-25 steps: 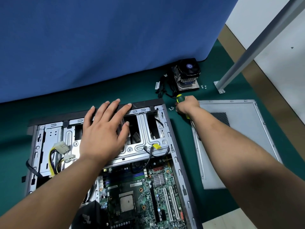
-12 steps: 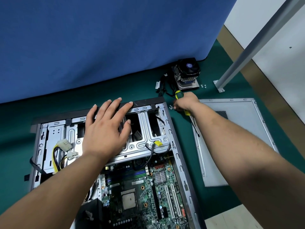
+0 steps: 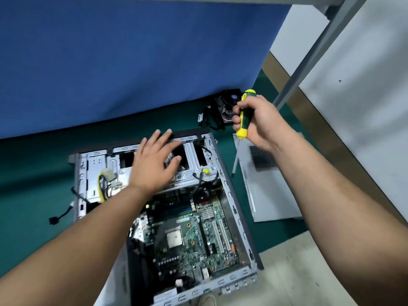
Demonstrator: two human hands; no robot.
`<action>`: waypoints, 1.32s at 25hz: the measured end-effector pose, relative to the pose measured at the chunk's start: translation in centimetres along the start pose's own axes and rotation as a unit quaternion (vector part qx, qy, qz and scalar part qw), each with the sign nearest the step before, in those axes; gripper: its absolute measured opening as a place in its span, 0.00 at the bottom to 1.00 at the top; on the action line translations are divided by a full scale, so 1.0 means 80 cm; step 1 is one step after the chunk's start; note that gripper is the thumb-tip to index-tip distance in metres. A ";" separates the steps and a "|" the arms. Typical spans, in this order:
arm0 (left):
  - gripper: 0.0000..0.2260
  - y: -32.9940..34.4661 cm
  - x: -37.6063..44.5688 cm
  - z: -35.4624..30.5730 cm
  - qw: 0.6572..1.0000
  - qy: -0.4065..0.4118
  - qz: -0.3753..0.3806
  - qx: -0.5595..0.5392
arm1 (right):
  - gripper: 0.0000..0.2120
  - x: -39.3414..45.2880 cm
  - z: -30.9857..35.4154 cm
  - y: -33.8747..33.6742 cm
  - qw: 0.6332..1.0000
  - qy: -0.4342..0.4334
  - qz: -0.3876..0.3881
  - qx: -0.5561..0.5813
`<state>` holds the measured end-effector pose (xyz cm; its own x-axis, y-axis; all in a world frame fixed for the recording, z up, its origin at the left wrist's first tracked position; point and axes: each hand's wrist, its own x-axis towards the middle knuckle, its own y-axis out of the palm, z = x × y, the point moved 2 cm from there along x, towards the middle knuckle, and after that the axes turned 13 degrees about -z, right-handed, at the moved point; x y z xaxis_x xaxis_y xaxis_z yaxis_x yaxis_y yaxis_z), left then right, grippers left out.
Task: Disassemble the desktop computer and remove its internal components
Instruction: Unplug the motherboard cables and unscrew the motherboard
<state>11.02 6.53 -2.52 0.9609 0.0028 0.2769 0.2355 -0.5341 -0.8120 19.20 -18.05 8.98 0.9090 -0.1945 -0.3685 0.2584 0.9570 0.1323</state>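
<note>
- Computer case (image 3: 231, 195) lies open on its side on the green mat (image 3: 33, 184), in front of me; motherboard (image 3: 194, 235) exposed inside, in the near half.
- My left hand (image 3: 154, 166) is over the metal drive cage (image 3: 194, 160) at the far end of the case, fingers straight and spread, gripping nothing. I cannot tell whether the palm touches the cage.
- My right hand (image 3: 258, 122) is raised above the mat to the right of the case, fingers curled round the yellow-green screwdriver (image 3: 245, 115); shaft points down toward the mat.
- Removed side panel (image 3: 271, 195) lies flat just right of the case.
- CPU cooler (image 3: 227, 104) sits on the mat beyond the case, by the blue curtain (image 3: 132, 62), partly hidden by my right hand.
- Loose cables with white connectors (image 3: 109, 175) hang at the left of the cage.
</note>
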 end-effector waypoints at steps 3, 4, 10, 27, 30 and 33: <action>0.19 -0.017 -0.065 -0.043 0.981 -0.057 0.018 -0.183 | 0.11 -0.060 -0.020 0.036 0.999 0.008 -0.004 0.037; 0.19 -0.021 -0.089 -0.054 0.978 -0.069 0.020 -0.195 | 0.11 -0.078 -0.033 0.050 0.999 0.013 -0.003 0.049; 0.10 -0.042 -0.153 -0.035 0.986 -0.087 -0.031 -0.141 | 0.05 -0.131 -0.117 0.079 0.997 -0.065 -0.039 -0.029; 0.25 -0.101 -0.150 0.112 0.990 0.023 0.010 0.141 | 0.13 -0.193 -0.204 0.044 0.939 -0.222 0.058 -0.258; 0.27 -0.098 -0.150 0.117 0.990 0.028 0.005 0.137 | 0.16 -0.187 -0.213 0.049 0.921 -0.251 0.060 -0.291; 0.26 -0.099 -0.147 0.114 0.987 0.030 0.015 0.156 | 0.21 -0.187 -0.216 0.059 0.883 -0.329 0.060 -0.329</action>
<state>-0.82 18.42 -4.01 0.9598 -0.0633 0.2733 0.2503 -0.2474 -0.9360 1.16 -6.89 -0.77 0.9659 0.0403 0.2556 0.0988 0.8555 -0.5083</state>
